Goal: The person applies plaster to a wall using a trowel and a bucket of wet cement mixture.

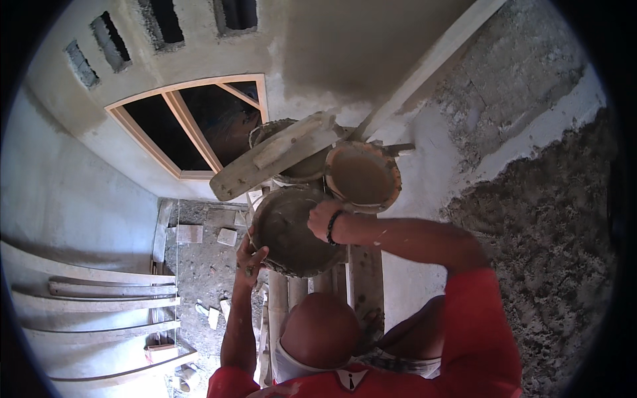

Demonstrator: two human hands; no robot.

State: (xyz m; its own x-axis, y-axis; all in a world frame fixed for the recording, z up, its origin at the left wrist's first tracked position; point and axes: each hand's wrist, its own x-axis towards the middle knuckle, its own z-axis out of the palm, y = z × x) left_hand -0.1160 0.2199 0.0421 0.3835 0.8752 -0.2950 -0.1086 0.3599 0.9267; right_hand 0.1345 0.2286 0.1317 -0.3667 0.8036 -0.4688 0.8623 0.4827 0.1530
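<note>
A wide, mortar-crusted bucket (282,232) holds wet grey mix. My left hand (251,259) is closed round its left rim. My right hand (322,219) is closed over the mix at the bucket's right side; whatever it may hold is hidden. Just beyond, to the upper right, stands a smaller round tub (359,174) of brown watery liquid. A long wooden float (265,162) with a handle bar lies across another container (297,175) behind the bucket.
A plank platform (363,282) supports the containers. Ahead are a wooden window frame (179,119) and an upright plank (431,73). Long boards (86,262) line the left, above a rubble-strewn floor (206,278). Rough, partly plastered wall (531,239) fills the right.
</note>
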